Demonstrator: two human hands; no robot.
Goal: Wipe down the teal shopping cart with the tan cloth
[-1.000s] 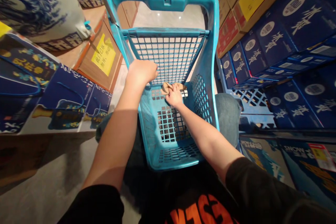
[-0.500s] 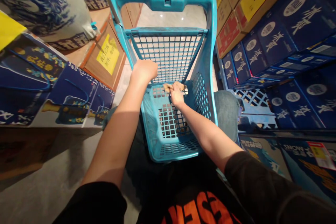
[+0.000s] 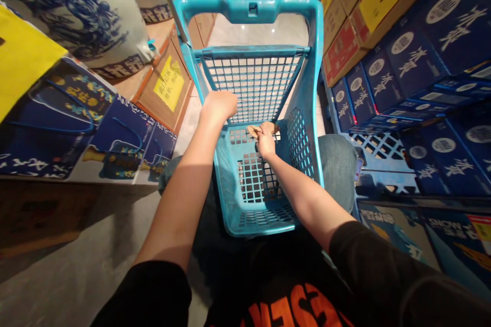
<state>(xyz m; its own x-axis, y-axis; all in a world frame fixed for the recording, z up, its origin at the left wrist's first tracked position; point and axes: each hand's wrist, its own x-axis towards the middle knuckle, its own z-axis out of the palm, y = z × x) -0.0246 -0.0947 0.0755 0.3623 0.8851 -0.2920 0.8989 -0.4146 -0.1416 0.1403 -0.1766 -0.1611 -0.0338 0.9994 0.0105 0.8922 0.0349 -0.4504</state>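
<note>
A turquoise plastic shopping basket (image 3: 226,184) with a tall handle stands between my knees. My left hand (image 3: 220,104) is closed over its left rim, gripping it. Down inside, my right hand (image 3: 265,144) holds a crumpled tan cloth (image 3: 271,127) against the basket floor near the mesh back panel (image 3: 253,82). The fingers of the right hand are wrapped round the cloth. A grey metal rod (image 3: 169,2) rises beside the upper left of the basket handle.
Large blue-and-white ceramic jars (image 3: 80,15) stand on a wooden cabinet (image 3: 164,87) at the left, behind dark blue gift bags (image 3: 61,117). Stacked blue boxes (image 3: 406,56) on a light blue plastic pallet (image 3: 383,166) line the right, with cardboard cartons (image 3: 378,5) behind.
The whole view has shifted, so basket and hands appear slightly further right. Both hands keep their places: the left on the rim, the right with the cloth on the basket floor.
</note>
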